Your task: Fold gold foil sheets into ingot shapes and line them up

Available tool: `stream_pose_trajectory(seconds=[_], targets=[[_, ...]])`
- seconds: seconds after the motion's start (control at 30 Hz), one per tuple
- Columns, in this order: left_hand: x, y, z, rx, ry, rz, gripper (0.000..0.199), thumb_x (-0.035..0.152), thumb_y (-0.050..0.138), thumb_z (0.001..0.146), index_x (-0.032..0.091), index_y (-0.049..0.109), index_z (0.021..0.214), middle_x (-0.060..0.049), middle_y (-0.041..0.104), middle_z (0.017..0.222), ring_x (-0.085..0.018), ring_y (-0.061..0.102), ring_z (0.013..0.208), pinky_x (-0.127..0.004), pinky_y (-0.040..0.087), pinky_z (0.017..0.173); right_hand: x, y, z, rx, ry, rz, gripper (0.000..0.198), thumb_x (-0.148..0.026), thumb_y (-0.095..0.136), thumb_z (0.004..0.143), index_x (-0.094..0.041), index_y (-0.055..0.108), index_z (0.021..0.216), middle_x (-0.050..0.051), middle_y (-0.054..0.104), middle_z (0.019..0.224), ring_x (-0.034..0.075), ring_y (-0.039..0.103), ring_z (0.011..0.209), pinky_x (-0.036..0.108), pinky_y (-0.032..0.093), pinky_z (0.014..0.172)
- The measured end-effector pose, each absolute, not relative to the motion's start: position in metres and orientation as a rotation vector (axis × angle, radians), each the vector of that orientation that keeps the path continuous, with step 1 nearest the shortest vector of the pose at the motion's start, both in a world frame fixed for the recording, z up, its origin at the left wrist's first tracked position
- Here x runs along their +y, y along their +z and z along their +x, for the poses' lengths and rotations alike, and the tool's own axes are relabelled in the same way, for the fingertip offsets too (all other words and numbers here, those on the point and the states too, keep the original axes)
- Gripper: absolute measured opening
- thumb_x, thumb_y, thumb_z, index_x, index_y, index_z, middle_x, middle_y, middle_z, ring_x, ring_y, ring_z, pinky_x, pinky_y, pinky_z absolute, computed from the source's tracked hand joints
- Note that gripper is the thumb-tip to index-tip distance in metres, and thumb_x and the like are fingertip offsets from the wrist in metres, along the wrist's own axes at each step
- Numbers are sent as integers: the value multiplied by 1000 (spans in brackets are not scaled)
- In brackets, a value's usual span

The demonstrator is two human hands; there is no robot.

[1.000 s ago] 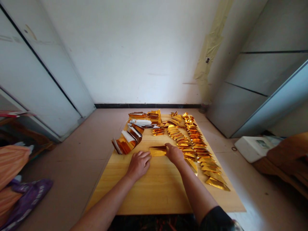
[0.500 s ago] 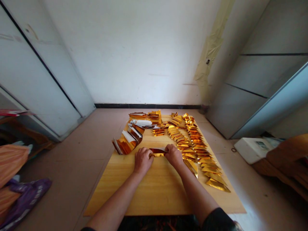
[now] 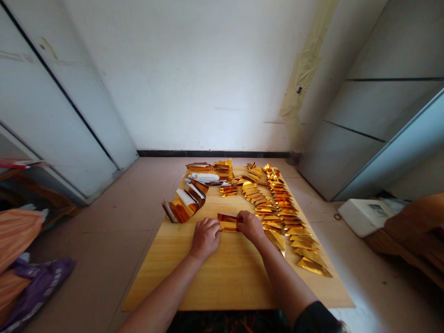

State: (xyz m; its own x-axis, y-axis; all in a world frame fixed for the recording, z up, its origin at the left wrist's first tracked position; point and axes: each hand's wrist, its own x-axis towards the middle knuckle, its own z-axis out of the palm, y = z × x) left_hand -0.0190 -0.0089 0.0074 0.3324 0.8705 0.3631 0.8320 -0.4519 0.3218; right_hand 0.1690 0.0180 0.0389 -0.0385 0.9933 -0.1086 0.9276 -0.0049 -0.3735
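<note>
A sheet of gold foil paper (image 3: 229,223), partly folded along its length, lies between my two hands over the wooden board (image 3: 222,273). My right hand (image 3: 250,225) is closed on its right end. At the left end, my left hand (image 3: 206,236) has its fingers curled together against the paper's edge; the fingertips are partly hidden. Just beyond are curled gold sheets with white backs (image 3: 185,199). Folded gold paper pieces (image 3: 284,208) stand in overlapping rows to the right of my right hand.
More gold sheets (image 3: 222,169) lie at the board's far side, near a small stack of folded pieces (image 3: 229,190). A white box (image 3: 360,215) stands on the right. On the left are a purple bag (image 3: 38,286) and a grey cabinet (image 3: 52,101).
The gold paper has opened flatter, showing more of its face. My left hand has shifted slightly down toward me, and my right hand has barely moved.
</note>
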Motion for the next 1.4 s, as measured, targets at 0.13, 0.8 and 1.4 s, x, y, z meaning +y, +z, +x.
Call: stream_pose_trajectory(seconds=[0.13,0.8,1.4], targets=[[-9,6,-20,1600,788,2460,11,16,56,78,22,65,75,-3,66,96,-20,55,94,-36,40,80,16,37,167,-2147,520,-1997,19,-25,61,73,-24,66,91,1,67,94,15,60,84,21,33,62],[0,3,-19,1878,846,2161,46,18,64,71,23,54,115,-5,63,105,-23,55,102,-37,42,84,7,21,172,-2086,531,-1809,9,-23,59,76,-23,64,84,-1,68,85,13,58,77,20,34,62],[8,2,-32,1495,834,2340,21,1,52,70,20,62,72,-2,63,81,-18,53,85,-31,38,76,-11,6,192,-2505,150,-1332,20,-5,49,79,-17,63,87,6,62,88,19,49,84,28,34,73]])
